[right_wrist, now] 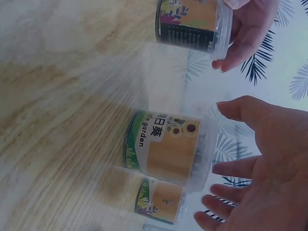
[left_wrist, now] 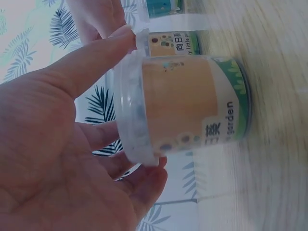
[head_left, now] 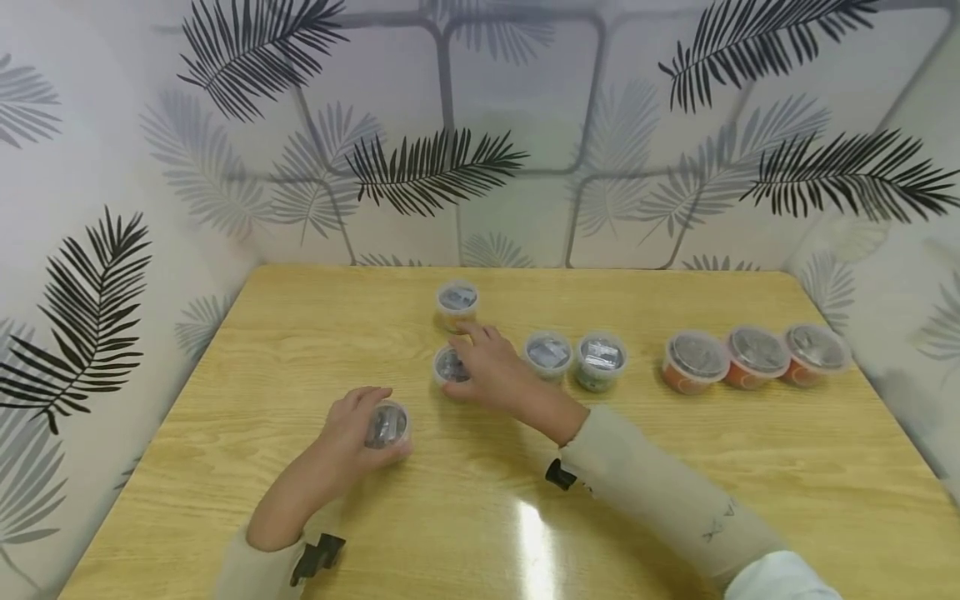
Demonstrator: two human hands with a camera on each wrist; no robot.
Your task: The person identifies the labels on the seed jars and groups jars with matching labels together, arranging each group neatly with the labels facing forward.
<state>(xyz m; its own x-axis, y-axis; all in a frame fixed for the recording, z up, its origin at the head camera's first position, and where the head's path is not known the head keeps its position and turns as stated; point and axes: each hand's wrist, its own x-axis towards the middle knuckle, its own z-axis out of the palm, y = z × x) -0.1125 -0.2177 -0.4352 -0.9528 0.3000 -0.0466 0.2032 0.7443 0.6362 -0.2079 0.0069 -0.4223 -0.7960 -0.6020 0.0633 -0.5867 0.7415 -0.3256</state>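
Observation:
My left hand (head_left: 352, 437) grips a small lidded plastic cup (head_left: 388, 425) standing on the table, thumb and fingers around its lid. In the left wrist view this cup (left_wrist: 183, 103) has a tan label with green trim and reads "garden"; the thumb lies at the lid's rim and the fingers bend behind it. My right hand (head_left: 491, 371) is at a second lidded cup (head_left: 451, 367). In the right wrist view its fingers are spread beside the lid of that sunflower-labelled cup (right_wrist: 166, 147), with a gap between the thumb and the lid.
Behind the second cup stands another lidded cup (head_left: 457, 302). Two more cups, one (head_left: 547, 354) beside the other (head_left: 600, 360), stand right of my right hand. Three orange cups (head_left: 757, 358) form a row farther right. Leaf-patterned curtain (head_left: 510, 108) borders the wooden table (head_left: 675, 475).

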